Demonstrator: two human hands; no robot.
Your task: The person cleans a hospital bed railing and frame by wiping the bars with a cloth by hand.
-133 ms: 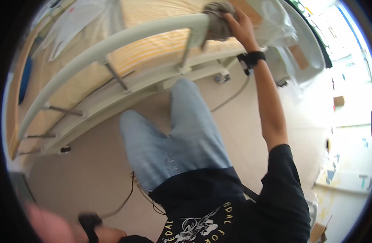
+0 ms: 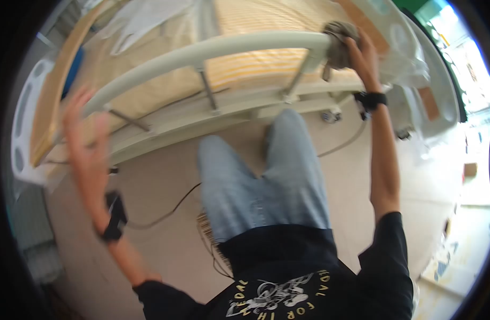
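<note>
A crumpled grey-brown cloth (image 2: 339, 47) is in my right hand (image 2: 366, 60), pressed against the right end of the pale bed rail (image 2: 223, 45). My fingers wrap over its right side, and part of the cloth hangs below the rail. My left hand (image 2: 87, 146) is raised near the rail's left end, smeared by motion. Its fingers look stretched out and apart, with nothing in them. I cannot tell whether it touches the rail. A dark band with a cable sits on each wrist.
Behind the rail lies a mattress with a yellow striped sheet (image 2: 255, 58) and a white plastic bag (image 2: 143, 24). White end boards (image 2: 27, 128) stand at both bed ends. A caster (image 2: 330, 116) shows underneath. Cables (image 2: 167, 213) trail from my wrists. My knees are close to the bed frame.
My left hand has swung up from the lower left to the rail's left end. The view has shifted, so the bed appears further right. My right hand still grips the cloth at the rail.
</note>
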